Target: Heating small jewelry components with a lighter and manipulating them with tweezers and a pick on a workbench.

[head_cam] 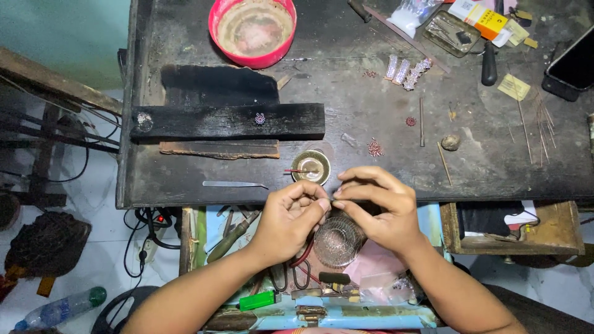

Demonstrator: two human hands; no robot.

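My left hand [289, 218] and my right hand [378, 209] meet fingertip to fingertip at the near edge of a dark, worn workbench [371, 130]. Both pinch something tiny between thumb and forefinger; it is too small to identify. Just below them lies a round wire-mesh dish [337, 241]. A small brass dish [311, 167] with a thin red stick across it sits just beyond my left fingers. Tweezers [234, 184] lie to the left of it.
A pink bowl [252, 31] stands at the back. A charred wooden block [229, 121] carries a small beaded flower [260, 118]. Small beaded pieces [375, 148], thin sticks, a phone [572, 67], boxes and tools lie right. An open drawer below holds pliers, scissors and a green lighter [257, 300].
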